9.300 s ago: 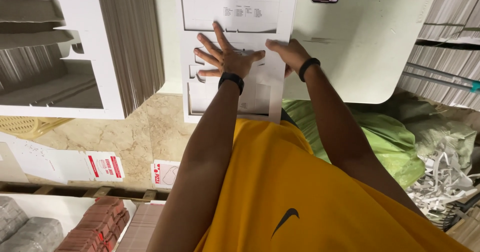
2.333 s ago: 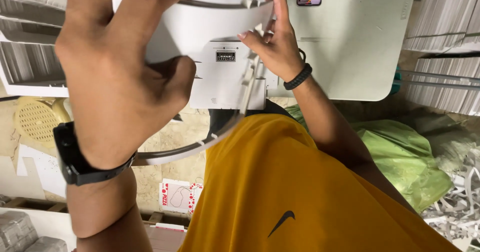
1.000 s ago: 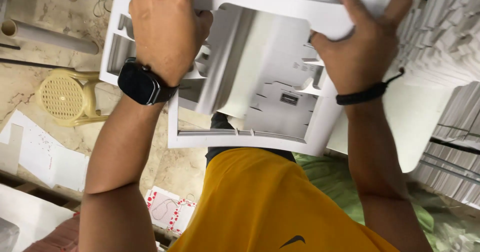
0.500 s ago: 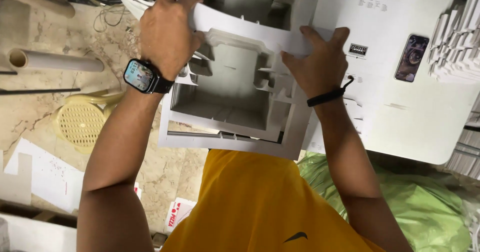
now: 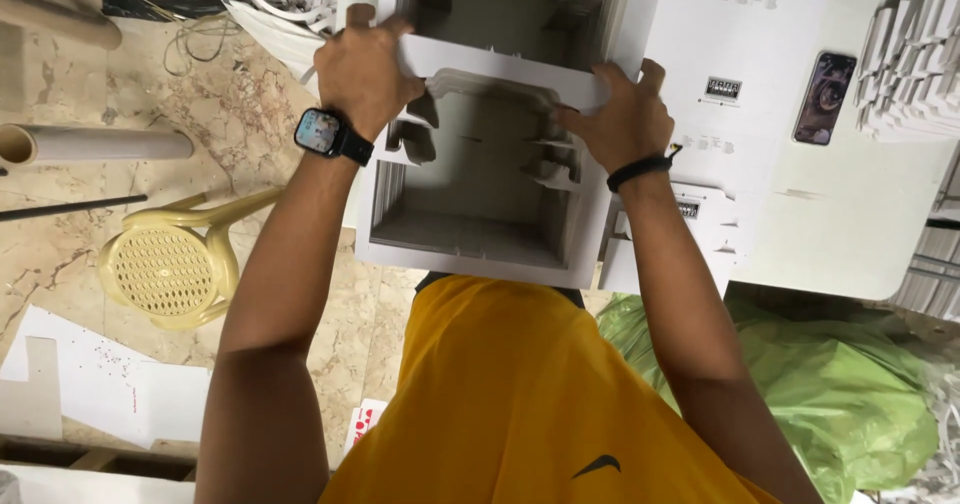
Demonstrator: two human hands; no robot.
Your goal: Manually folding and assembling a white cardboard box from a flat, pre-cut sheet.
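Head view: we are gripping a white folded cardboard box insert (image 5: 480, 179) with both hands.

We are seeing the left hand (image 5: 365, 69), a smartwatch (image 5: 325, 134) on its wrist, closing around the insert's upper left flap, while the right hand (image 5: 625, 114), a black wristband (image 5: 640, 171) on its wrist, is clasping the upper right edge. The insert is hovering in front of the chest, overlapping the white counter (image 5: 850, 214), where a phone (image 5: 824, 83) is lying beside flat printed cardboard sheets (image 5: 735, 74). A yellow plastic stool (image 5: 170, 264) is standing on the marble floor (image 5: 240, 114).

Yellow plastic stool (image 5: 170, 264), cardboard tube (image 5: 95, 145), phone (image 5: 824, 97), green bag (image 5: 840, 384).
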